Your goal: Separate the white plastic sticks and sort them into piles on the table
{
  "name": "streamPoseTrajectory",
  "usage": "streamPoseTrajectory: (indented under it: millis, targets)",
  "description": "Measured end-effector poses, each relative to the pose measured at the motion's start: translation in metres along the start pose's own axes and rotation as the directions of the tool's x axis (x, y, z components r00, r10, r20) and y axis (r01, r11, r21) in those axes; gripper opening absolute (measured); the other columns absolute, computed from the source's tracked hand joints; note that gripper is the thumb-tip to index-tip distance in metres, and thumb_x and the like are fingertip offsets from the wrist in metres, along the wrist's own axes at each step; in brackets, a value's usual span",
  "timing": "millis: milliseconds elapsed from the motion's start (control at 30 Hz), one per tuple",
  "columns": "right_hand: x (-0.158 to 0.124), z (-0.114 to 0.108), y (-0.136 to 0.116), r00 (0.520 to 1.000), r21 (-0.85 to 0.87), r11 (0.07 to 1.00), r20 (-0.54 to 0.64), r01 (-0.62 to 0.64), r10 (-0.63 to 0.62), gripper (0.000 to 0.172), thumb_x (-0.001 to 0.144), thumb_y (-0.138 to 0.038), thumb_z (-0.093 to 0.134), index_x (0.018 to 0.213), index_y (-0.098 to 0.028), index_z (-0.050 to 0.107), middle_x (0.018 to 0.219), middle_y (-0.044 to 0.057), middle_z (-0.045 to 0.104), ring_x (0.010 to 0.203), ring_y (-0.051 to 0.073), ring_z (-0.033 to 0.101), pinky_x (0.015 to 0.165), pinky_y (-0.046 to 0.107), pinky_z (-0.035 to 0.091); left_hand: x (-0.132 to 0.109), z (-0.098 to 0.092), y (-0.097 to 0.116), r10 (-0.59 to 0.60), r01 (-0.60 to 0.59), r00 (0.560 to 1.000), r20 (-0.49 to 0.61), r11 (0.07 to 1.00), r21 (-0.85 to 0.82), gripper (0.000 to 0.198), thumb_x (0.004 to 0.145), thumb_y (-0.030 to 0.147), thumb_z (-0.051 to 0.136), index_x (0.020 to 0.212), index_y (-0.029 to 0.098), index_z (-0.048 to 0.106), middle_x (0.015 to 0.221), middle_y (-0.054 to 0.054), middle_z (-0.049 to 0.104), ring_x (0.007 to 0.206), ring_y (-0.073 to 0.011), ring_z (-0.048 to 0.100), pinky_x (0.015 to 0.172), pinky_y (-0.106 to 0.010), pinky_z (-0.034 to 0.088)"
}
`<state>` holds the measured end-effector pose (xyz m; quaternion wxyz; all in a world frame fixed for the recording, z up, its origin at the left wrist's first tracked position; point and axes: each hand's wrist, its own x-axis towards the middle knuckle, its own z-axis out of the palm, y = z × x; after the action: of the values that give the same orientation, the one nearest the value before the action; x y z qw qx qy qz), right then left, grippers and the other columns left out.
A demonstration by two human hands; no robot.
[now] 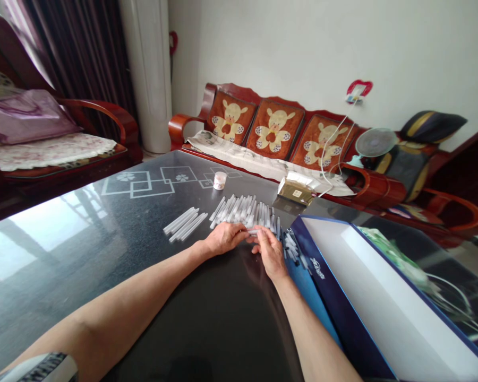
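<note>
Between my two hands is a slim translucent white tube (pixel 253 232), shaped like a pen barrel. My left hand (pixel 225 237) has its fingers closed on the tube's left end, and my right hand (pixel 271 251) pinches it from the right. Just beyond them lies a wide pile of similar tubes (pixel 239 208). A smaller group of tubes (pixel 185 224) rests side by side to the left. Small grey-white pieces (pixel 290 246), too small to name, are heaped beside my right hand on a blue surface (pixel 308 297).
A long dark-blue box with a white inside (pixel 376 276) stands at the right. Behind the pile are a small round white container (pixel 220 181) and a tissue box (pixel 295 190). A green plastic bag (pixel 394 254) and white cables lie past the box on the glossy dark table (pixel 83 239).
</note>
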<state>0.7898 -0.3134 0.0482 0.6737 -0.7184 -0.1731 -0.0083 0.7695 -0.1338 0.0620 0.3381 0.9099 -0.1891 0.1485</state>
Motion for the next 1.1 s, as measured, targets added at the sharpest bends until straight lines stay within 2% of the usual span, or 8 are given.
streamPoseTrajectory:
  millis: [100, 200, 300, 533, 733, 900, 967, 1100]
  targets:
    - [0.002, 0.002, 0.002, 0.998, -0.005, 0.999, -0.04, -0.052, 0.051, 0.047, 0.081, -0.06, 0.053, 0.099, -0.017, 0.063, 0.084, 0.006, 0.07, 0.062, 0.016, 0.065, 0.043, 0.022, 0.045, -0.002, 0.006, 0.002, 0.025, -0.008, 0.996, -0.085, 0.98, 0.197, 0.029, 0.092, 0.039, 0.047, 0.097, 0.017, 0.064, 0.083, -0.006, 0.068, 0.074, -0.0178, 0.063, 0.065, -0.026, 0.046]
    - [0.003, 0.003, 0.004, 0.995, -0.08, 0.994, -0.075, -0.073, 0.067, 0.045, 0.078, -0.06, 0.058, 0.086, -0.016, 0.065, 0.071, 0.004, 0.069, 0.048, 0.012, 0.058, 0.041, 0.021, 0.042, -0.004, 0.007, 0.009, 0.083, -0.056, 0.994, -0.074, 0.948, 0.313, 0.029, 0.093, 0.037, 0.045, 0.097, 0.015, 0.063, 0.086, -0.008, 0.068, 0.081, -0.0205, 0.063, 0.068, -0.028, 0.047]
    - [0.002, 0.002, 0.005, 0.995, -0.069, 0.996, -0.075, -0.063, 0.058, 0.043, 0.077, -0.058, 0.059, 0.086, -0.017, 0.066, 0.068, 0.003, 0.069, 0.048, 0.012, 0.058, 0.043, 0.022, 0.043, -0.004, 0.005, 0.012, 0.107, -0.083, 0.993, -0.054, 0.938, 0.336, 0.03, 0.095, 0.036, 0.042, 0.094, 0.015, 0.063, 0.082, -0.008, 0.067, 0.081, -0.0204, 0.063, 0.068, -0.027, 0.046]
    - [-0.001, 0.001, 0.005, 0.998, 0.052, 0.998, -0.041, -0.043, 0.045, 0.037, 0.08, -0.053, 0.059, 0.09, -0.018, 0.064, 0.079, 0.004, 0.07, 0.072, 0.018, 0.066, 0.053, 0.024, 0.052, -0.001, 0.005, 0.007, 0.047, -0.047, 0.999, 0.007, 0.999, 0.02, 0.029, 0.094, 0.036, 0.044, 0.092, 0.017, 0.066, 0.064, -0.001, 0.064, 0.058, -0.0113, 0.059, 0.058, -0.02, 0.042]
    - [-0.003, 0.0, 0.001, 0.997, 0.156, 0.985, 0.01, -0.076, 0.076, 0.037, 0.079, -0.051, 0.062, 0.094, -0.017, 0.064, 0.099, 0.007, 0.07, 0.086, 0.02, 0.068, 0.057, 0.024, 0.055, 0.001, -0.004, 0.008, 0.048, -0.043, 0.998, 0.051, 0.995, -0.089, 0.035, 0.093, 0.039, 0.043, 0.081, 0.015, 0.065, 0.06, -0.001, 0.061, 0.055, -0.0097, 0.055, 0.057, -0.019, 0.04]
    - [-0.002, -0.002, -0.001, 0.991, 0.301, 0.947, -0.046, -0.108, 0.128, 0.034, 0.077, -0.049, 0.065, 0.092, -0.018, 0.061, 0.098, 0.008, 0.07, 0.083, 0.019, 0.069, 0.06, 0.025, 0.056, 0.001, -0.015, -0.001, -0.075, 0.164, 0.966, 0.248, 0.918, -0.361, 0.04, 0.092, 0.044, 0.041, 0.078, 0.013, 0.062, 0.051, 0.003, 0.055, 0.042, -0.0067, 0.045, 0.048, -0.018, 0.038]
    - [-0.003, -0.002, -0.001, 0.996, 0.258, 0.963, -0.024, -0.082, 0.091, 0.032, 0.079, -0.048, 0.063, 0.092, -0.018, 0.061, 0.096, 0.008, 0.07, 0.083, 0.019, 0.069, 0.06, 0.025, 0.056, 0.001, -0.017, -0.001, -0.099, 0.159, 0.977, 0.19, 0.929, -0.334, 0.04, 0.092, 0.043, 0.042, 0.074, 0.014, 0.062, 0.052, 0.003, 0.055, 0.043, -0.0068, 0.046, 0.05, -0.018, 0.039]
    - [-0.003, 0.001, -0.001, 1.0, 0.083, 0.997, -0.004, -0.006, 0.006, 0.031, 0.081, -0.046, 0.061, 0.092, -0.017, 0.061, 0.092, 0.007, 0.069, 0.078, 0.018, 0.068, 0.056, 0.024, 0.054, 0.002, -0.013, 0.0, -0.119, 0.117, 0.993, -0.008, 0.989, -0.092, 0.032, 0.09, 0.037, 0.046, 0.077, 0.016, 0.066, 0.062, 0.0, 0.063, 0.058, -0.0103, 0.057, 0.061, -0.02, 0.042]
